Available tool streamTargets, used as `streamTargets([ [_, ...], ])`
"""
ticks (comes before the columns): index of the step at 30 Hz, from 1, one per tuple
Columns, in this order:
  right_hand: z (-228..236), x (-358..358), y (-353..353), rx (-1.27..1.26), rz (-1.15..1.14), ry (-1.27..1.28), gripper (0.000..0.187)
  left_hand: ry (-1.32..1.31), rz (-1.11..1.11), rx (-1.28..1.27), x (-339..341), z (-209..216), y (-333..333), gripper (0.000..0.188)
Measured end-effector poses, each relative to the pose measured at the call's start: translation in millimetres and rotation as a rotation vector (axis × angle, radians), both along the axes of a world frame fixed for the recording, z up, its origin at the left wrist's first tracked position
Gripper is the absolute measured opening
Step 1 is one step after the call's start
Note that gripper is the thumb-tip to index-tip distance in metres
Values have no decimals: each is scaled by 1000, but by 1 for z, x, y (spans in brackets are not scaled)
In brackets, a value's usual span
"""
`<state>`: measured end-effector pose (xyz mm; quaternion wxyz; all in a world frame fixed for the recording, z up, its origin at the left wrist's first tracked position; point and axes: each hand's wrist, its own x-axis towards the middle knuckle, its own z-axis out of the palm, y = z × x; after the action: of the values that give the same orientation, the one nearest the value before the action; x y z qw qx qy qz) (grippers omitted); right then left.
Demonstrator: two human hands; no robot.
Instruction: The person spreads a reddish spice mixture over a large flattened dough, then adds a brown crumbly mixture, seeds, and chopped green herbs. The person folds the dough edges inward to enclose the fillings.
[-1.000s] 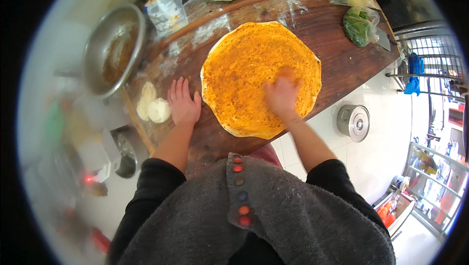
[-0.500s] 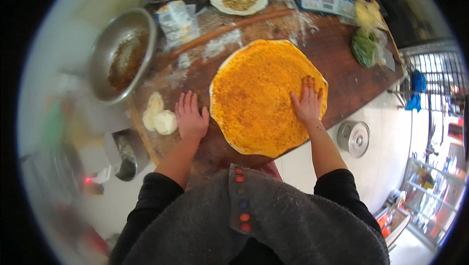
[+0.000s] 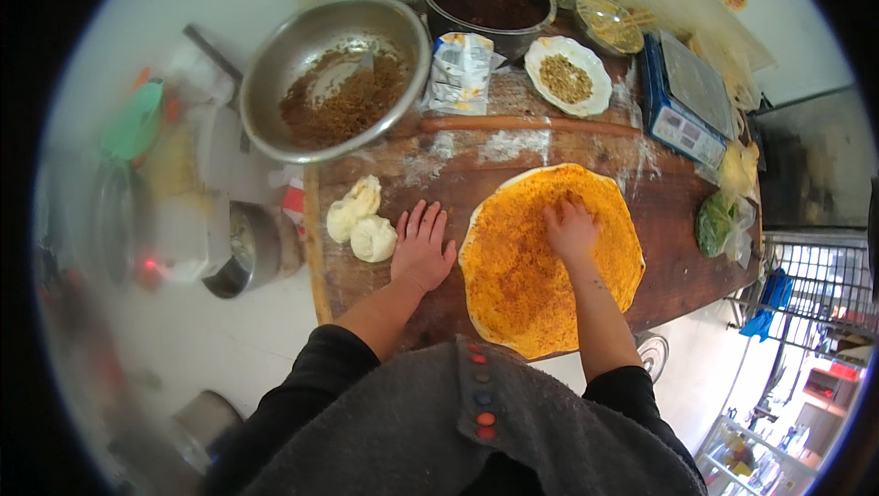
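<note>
A large round sheet of dough (image 3: 513, 267) lies on the wooden table, coated with a yellow-orange paste flecked with red-brown; its pale rim shows at the edges. My right hand (image 3: 574, 232) rests on the coated surface, a little beyond its middle. The fingers there are slightly bent and apart, with their tips against the paste. Flat on the bare wood, just left of the sheet, lies my left hand (image 3: 423, 253), fingers stretched out, holding nothing. Two pale lumps of dough (image 3: 373, 238) sit close to its left side.
Along the back stand a steel bowl with brown crumbly filling (image 3: 403, 121), a dark pot (image 3: 490, 29), a white-and-yellow bag (image 3: 461, 75), a plate of seeds (image 3: 595, 98) and a blue scale (image 3: 687, 134). A long rolling pin (image 3: 513, 123) lies before them. Bagged greens (image 3: 716, 224) sit far right.
My right hand has slid from the sheet's right side inward to the left, fingers now more bent. My left hand stays flat on the table. The whole view has shifted.
</note>
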<state>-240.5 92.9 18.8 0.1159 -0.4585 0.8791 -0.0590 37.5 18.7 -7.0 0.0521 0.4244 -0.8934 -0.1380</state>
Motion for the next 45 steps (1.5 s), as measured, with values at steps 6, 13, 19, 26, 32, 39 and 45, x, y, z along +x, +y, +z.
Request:
streamTargets([
  [6, 42, -14, -118, -584, 128, -229, 34, 73, -11, 20, 3, 3, -1, 57],
  [13, 71, 10, -213, -677, 237, -419, 33, 41, -19, 70, 3, 4, -2, 59],
  [19, 67, 22, -227, -574, 145, -517, 31, 55, -18, 117, 5, 4, -2, 59],
  [26, 60, 17, -226, -570, 96, -619, 34, 39, -19, 92, 5, 5, -2, 59],
  [32, 73, 36, -228, -562, 18, -813, 33, 48, -25, 87, 5, 4, -2, 59],
  [39, 84, 141, -273, -394, 570, -571, 28, 171, -9, 25, 6, 1, -1, 57],
  [45, 49, 216, -357, 98, 642, -81, 35, 351, 30, -56, 7, -4, -1, 52],
])
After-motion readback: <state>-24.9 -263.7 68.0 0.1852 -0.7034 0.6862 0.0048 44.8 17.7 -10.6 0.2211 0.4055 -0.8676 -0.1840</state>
